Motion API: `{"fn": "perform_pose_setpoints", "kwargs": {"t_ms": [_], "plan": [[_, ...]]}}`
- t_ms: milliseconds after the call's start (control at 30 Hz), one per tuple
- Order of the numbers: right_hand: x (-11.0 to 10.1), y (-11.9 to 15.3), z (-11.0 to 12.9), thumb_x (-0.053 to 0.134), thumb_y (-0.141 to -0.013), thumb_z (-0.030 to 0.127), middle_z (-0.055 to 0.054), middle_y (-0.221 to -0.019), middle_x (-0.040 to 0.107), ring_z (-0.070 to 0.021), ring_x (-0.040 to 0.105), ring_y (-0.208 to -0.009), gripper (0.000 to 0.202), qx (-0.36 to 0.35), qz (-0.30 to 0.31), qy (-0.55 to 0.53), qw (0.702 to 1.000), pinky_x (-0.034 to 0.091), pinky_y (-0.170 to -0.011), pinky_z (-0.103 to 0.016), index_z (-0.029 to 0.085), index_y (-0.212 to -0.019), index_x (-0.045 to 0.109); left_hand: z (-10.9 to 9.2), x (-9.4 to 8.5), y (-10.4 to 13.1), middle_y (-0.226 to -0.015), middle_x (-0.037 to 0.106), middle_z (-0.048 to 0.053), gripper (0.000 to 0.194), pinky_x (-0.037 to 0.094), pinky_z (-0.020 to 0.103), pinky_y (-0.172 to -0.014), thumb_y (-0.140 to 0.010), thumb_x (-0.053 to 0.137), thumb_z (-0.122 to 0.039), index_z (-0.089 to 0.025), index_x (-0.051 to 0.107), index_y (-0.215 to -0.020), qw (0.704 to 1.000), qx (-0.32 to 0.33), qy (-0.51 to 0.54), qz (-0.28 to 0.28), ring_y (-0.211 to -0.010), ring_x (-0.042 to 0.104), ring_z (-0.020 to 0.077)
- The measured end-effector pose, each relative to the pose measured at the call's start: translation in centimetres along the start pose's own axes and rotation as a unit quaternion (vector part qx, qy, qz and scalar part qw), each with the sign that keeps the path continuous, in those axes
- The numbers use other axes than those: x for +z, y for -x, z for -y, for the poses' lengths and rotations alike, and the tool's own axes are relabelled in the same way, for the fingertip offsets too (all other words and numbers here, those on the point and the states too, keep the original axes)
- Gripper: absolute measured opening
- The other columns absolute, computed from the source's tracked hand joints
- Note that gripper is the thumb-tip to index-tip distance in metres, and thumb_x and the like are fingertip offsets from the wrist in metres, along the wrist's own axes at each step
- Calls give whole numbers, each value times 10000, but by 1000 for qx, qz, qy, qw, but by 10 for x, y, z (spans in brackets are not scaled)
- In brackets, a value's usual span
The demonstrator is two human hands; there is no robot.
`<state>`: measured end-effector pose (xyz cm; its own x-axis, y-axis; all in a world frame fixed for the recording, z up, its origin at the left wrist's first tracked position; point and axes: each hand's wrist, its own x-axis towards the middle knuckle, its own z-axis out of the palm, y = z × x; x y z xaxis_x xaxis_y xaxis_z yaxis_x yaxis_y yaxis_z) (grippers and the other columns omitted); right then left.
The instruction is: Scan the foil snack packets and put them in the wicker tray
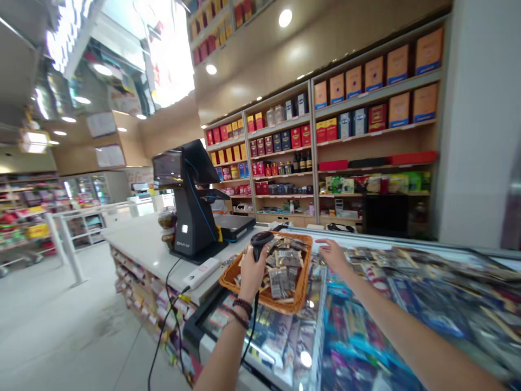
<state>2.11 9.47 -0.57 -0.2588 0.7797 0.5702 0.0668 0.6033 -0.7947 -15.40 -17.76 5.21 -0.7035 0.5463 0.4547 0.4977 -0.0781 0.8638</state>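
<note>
My left hand [252, 272], with dark bead bracelets at the wrist, is wrapped round the handle of a black handheld scanner [261, 239]. A cable hangs from the scanner. Beneath it, an orange-brown woven basket [304, 282] full of small wrapped packets [280, 282] rests on the glass-topped case. To the right of the basket, my right hand [332, 254] reaches over the case with its fingers apart and nothing in them.
A black checkout terminal [195, 206] stands on the white counter [140, 239], with a white power strip [202, 273] near its base. More packets [427, 277] lie at the right. Shelves of boxes [354, 81] line the back wall.
</note>
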Motion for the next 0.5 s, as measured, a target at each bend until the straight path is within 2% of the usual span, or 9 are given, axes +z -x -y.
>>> {"fn": "perform_pose_setpoints", "kwargs": {"t_ms": [100, 233, 367, 433, 500], "plan": [[-80, 20, -20, 605, -775, 158, -85, -1099, 794, -223, 778, -870, 230, 0, -24, 70, 997, 627, -902, -391, 227, -923, 767, -21, 40, 19, -594, 587, -12, 484, 434, 264, -505, -875, 645, -690, -229, 543, -767, 995, -4, 73, 65, -478, 569, 151], [-186, 48, -29, 626, -819, 195, -104, -1133, 791, -248, 767, -924, 222, 36, -78, 194, 977, 612, -918, -405, 222, -992, 763, -47, 97, 48, -587, 583, -11, 531, 415, 243, -471, -843, 658, -731, -221, 540, -750, 979, 1, 141, 150, -463, 556, 129], [-280, 77, -31, 653, -862, 284, -161, -1208, 768, -334, 710, -1149, 317, 46, -151, 339, 928, 535, -1071, -507, 190, -1154, 737, -61, 148, 75, -607, 592, -18, 561, 419, 228, -472, -809, 683, -754, -216, 536, -749, 963, -15, 182, 197, -456, 560, 110], [-318, 93, -31, 648, -890, 335, -213, -1293, 732, -377, 643, -1278, 427, 69, -180, 405, 894, 475, -1135, -546, 142, -1268, 702, -62, 168, 87, -611, 591, -21, 554, 411, 228, -469, -823, 677, -745, -217, 530, -746, 958, -26, 190, 214, -448, 555, 104], [-347, 111, -31, 622, -930, 402, -265, -1427, 650, -420, 551, -1392, 546, 125, -214, 459, 853, 428, -1164, -586, 107, -1389, 643, -58, 184, 98, -611, 591, -21, 532, 408, 234, -472, -849, 663, -722, -220, 520, -744, 955, -35, 184, 230, -444, 552, 106]]}}
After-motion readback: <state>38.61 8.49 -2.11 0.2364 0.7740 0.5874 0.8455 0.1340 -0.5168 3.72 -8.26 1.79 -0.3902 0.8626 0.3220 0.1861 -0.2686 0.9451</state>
